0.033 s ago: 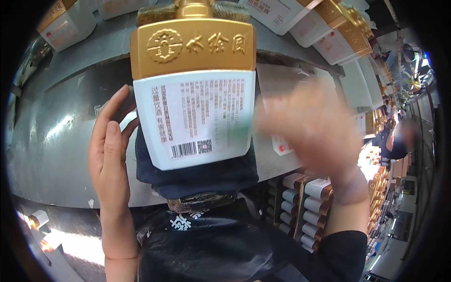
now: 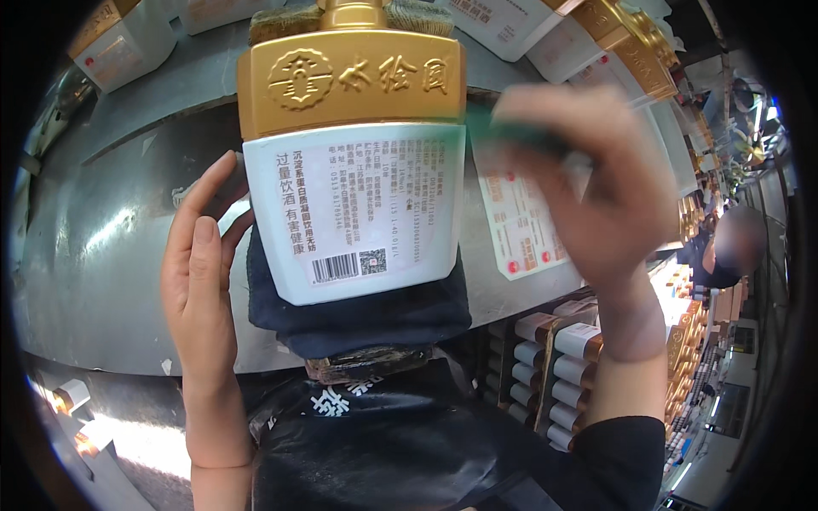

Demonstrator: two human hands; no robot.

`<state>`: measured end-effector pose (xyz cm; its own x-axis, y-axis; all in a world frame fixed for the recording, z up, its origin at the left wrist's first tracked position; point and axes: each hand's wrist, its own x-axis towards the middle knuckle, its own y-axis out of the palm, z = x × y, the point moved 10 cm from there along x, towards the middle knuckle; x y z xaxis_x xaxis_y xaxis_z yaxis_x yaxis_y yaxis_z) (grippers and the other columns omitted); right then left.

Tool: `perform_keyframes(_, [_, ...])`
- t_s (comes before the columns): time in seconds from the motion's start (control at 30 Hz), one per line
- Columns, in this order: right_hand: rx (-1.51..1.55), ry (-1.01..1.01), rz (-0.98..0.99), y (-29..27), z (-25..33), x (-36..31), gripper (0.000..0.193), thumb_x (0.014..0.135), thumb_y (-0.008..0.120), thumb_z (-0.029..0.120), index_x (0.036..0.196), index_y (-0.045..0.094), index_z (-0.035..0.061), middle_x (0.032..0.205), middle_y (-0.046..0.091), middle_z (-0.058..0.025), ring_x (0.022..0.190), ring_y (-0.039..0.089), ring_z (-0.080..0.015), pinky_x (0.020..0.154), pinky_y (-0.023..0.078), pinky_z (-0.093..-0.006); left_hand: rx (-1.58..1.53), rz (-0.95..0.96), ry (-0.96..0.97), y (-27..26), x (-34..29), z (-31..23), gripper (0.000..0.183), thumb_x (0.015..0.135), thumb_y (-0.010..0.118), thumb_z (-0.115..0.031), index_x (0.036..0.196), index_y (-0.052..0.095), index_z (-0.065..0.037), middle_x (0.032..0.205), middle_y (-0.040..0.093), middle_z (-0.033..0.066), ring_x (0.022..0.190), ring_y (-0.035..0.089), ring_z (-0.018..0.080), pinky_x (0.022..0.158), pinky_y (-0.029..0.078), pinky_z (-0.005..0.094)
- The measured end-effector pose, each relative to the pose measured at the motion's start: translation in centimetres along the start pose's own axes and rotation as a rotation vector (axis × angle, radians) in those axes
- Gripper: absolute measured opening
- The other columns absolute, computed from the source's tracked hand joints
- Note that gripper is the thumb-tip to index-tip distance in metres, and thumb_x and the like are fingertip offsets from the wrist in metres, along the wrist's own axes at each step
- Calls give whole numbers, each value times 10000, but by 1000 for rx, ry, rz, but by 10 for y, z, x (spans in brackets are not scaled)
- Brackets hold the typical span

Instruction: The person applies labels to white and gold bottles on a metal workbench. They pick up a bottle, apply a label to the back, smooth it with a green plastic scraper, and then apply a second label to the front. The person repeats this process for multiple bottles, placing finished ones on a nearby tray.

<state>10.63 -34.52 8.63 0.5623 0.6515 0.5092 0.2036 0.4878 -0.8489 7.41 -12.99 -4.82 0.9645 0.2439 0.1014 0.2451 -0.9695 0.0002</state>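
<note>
A large white bottle (image 2: 358,213) with a gold shoulder and neck lies in front of me on a dark folded cloth (image 2: 383,324). Its printed label faces up. Beside its left edge is my left hand (image 2: 201,272), open, thumb apart and fingertips against or just behind the bottle's side. My right hand (image 2: 579,170), smeared by motion, is off the bottle's right side, its fingers closed on a green flat tool (image 2: 498,128) whose exact kind is blurred. Under that hand a sheet of labels (image 2: 520,230) rests on the metal table.
More white and gold bottles (image 2: 128,51) stand along the back of the metal table (image 2: 111,255). A brush-like block (image 2: 277,25) sits under the bottle's neck. Stacked bottles (image 2: 575,370) fill the lower right. Another person (image 2: 724,247) is at the far right.
My right hand has moved up and away from the bottle's right edge with the green tool, uncovering more of the label sheet. The bottle and my left hand have hardly moved.
</note>
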Motion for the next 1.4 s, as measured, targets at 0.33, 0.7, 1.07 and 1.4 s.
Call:
perform_keyframes(0.33, [-2,-288,-11,27,51,-9,118,769,659,56,882,688,71,756,651,-36,641,615,-146,509,441,-278,-130,-1,0,-12,-2,10,434,1042,399,-264,1346,500,29,1355,520,153,1256,498,245,1019,446,381])
perform_keyframes(0.7, [118,-540,30,47,125,-15,171,798,642,77,948,705,23,822,657,-60,708,641,-125,547,493,-247,-193,76,8,-9,-3,6,417,1045,401,-264,1320,531,22,1329,543,144,1236,517,227,1011,448,364])
perform_keyframes(1.07, [7,240,359,45,-50,122,496,801,632,485,957,731,25,854,716,-136,754,689,-279,720,544,-378,591,306,207,43,-5,-20,803,652,841,-158,1339,460,8,1161,500,195,1157,449,347,1026,372,406])
perform_keyframes(1.4, [539,158,325,2,-52,97,467,850,682,486,1113,709,101,934,704,-78,783,662,-179,744,517,-267,673,26,793,42,-62,-107,742,537,817,-40,1253,624,-22,1264,570,119,1187,517,307,1065,357,459])
